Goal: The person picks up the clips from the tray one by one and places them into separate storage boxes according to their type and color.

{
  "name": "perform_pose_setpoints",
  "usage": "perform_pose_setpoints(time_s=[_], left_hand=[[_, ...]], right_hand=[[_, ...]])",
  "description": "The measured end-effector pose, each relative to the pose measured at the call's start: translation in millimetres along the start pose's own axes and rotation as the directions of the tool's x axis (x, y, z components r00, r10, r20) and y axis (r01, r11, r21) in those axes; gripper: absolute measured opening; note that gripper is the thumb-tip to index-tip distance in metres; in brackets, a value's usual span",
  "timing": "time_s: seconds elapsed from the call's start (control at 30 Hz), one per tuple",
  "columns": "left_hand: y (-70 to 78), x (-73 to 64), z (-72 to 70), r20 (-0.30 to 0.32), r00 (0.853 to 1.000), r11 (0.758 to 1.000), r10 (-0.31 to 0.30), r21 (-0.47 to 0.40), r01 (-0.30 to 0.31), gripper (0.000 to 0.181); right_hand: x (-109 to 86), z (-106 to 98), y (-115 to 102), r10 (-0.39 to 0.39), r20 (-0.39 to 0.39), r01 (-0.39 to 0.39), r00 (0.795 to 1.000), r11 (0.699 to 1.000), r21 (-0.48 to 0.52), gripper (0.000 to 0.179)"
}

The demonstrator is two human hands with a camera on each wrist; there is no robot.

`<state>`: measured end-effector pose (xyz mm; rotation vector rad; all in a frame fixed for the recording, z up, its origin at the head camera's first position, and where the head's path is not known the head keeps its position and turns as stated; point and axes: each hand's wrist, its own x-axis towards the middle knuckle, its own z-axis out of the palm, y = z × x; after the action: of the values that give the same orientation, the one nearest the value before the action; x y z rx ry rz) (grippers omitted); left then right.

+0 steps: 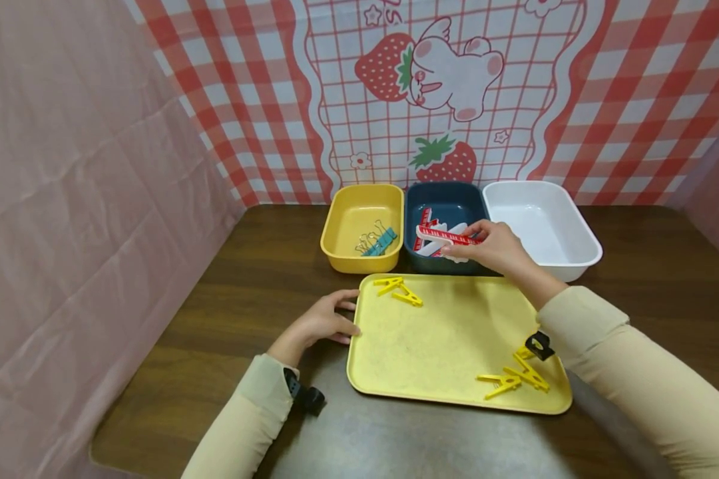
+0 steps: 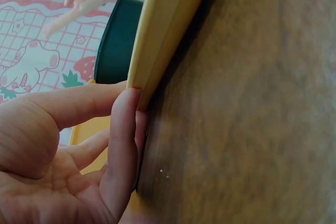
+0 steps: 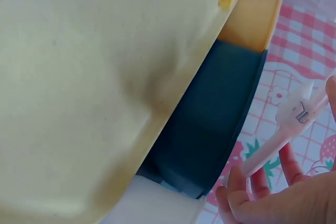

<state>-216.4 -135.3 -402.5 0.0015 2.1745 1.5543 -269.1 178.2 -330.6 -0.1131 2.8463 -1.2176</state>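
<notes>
My right hand (image 1: 498,245) pinches a red-and-white bag clip (image 1: 440,235) above the dark blue bin (image 1: 463,197). A small metal spring shows on this clip in the right wrist view, where its body (image 3: 273,148) looks pale. Several similar red-and-white clips (image 1: 427,218) lie inside the same bin, partly covered by the held one. At the left edge of a yellow tray (image 1: 431,346), my left hand (image 1: 317,320) holds the rim between thumb and finger. Yellow plastic clothespins (image 1: 407,296) sit at the tray's far left corner, with more clothespins (image 1: 500,382) near its right front corner.
To the left of the dark blue bin stands a yellow bin (image 1: 359,209) with teal binder clips (image 1: 380,243) in it. A white bin (image 1: 545,219) stands on the right. Behind the bins hangs a checked strawberry cloth (image 1: 263,100). All stand on a wooden table (image 1: 228,293).
</notes>
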Motion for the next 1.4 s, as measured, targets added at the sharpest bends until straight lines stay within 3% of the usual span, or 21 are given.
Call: perform_pose_setpoints(time_s=[0.2, 0.53, 0.8, 0.97, 1.17, 1.4], left_hand=[[0.3, -0.5, 0.1, -0.003, 1.0, 1.0, -0.001, 0.01, 0.001, 0.078], [0.5, -1.2, -0.3, -0.004, 1.0, 1.0, 0.004, 0.012, -0.003, 0.077], [0.3, -1.4, 0.3, -0.005, 1.0, 1.0, 0.0, 0.006, 0.0, 0.077], [0.0, -0.6, 0.7, -0.008, 1.0, 1.0, -0.002, 0.007, 0.002, 0.077], [-0.5, 0.0, -0.2, -0.002, 1.0, 1.0, 0.007, 0.0, -0.007, 0.078], [-0.2, 0.2, -0.6, 0.004, 1.0, 1.0, 0.002, -0.006, -0.002, 0.078]], right_hand=[[15.2, 5.7, 2.8, 0.008, -0.077, -0.013, 0.997, 0.998, -0.068, 0.072], [28.8, 16.4, 1.2, 0.026, -0.109, -0.04, 0.994, 0.991, -0.128, 0.073], [24.3, 18.3, 7.4, -0.02, -0.141, 0.008, 0.99, 0.997, -0.082, 0.058], [15.5, 25.0, 6.9, -0.132, -0.167, 0.118, 0.977, 0.988, -0.095, 0.043], [3.7, 36.8, -7.3, -0.207, -0.086, 0.204, 0.975, 0.978, -0.042, 0.036], [-2.9, 59.6, -17.4, -0.179, 0.137, 0.172, 0.974, 0.983, 0.058, 0.032]])
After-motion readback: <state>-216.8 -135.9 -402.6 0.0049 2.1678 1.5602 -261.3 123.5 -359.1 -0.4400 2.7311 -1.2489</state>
